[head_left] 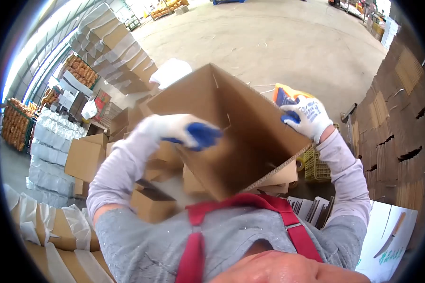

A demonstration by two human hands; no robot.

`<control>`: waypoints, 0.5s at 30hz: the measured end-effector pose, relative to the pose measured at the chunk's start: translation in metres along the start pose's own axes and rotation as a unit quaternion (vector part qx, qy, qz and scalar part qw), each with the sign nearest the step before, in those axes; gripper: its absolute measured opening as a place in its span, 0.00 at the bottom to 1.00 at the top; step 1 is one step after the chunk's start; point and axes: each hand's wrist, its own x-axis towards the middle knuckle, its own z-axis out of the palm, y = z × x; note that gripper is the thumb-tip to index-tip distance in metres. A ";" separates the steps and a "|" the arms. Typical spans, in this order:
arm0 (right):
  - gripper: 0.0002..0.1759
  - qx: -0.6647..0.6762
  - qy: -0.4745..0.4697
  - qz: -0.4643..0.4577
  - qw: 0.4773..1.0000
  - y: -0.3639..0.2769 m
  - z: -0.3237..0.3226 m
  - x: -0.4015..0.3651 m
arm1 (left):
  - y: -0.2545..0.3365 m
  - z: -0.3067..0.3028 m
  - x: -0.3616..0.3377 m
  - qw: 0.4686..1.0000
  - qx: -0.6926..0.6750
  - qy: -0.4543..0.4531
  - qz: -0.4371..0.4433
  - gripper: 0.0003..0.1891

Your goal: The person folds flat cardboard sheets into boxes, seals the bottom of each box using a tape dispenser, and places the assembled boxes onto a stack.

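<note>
A large open cardboard box (250,108) stands tilted before my chest, its brown inside facing up. My right hand (308,116), in a white glove with blue fingertips, is closed on the box's right wall near the rim. Just behind that hand shows an orange and blue printed item (284,93); whether the hand touches it is unclear. My left hand (191,133), gloved the same way and slightly blurred, is over the box's left side, fingers stretched toward its inside and holding nothing visible.
Stacked wrapped cartons (113,47) rise at the back left. More open boxes (85,158) lie at left. Flattened cardboard (387,113) is piled along the right. A yellow crate (316,165) sits below my right arm. At lower right, a white carton (387,240) shows a printed knife.
</note>
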 end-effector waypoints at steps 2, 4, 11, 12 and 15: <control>0.17 0.055 0.014 -0.017 0.998 0.005 0.005 0.002 | 0.024 0.069 0.047 0.977 0.199 0.069 -0.045 0.41; 0.18 0.052 0.026 -0.027 0.998 0.009 0.010 0.003 | 0.031 0.133 0.072 0.917 0.385 0.064 -0.078 0.42; 0.20 0.015 -0.033 -0.039 0.999 -0.003 -0.002 0.011 | -0.030 0.066 0.072 0.956 0.136 -0.095 -0.240 0.21; 0.20 0.015 -0.030 -0.041 0.999 -0.004 -0.003 0.010 | -0.118 0.025 0.073 0.992 0.044 -0.115 -0.037 0.23; 0.20 -0.011 -0.038 -0.007 0.999 -0.005 -0.005 0.010 | -0.038 0.034 0.072 0.908 0.118 0.064 -0.397 0.29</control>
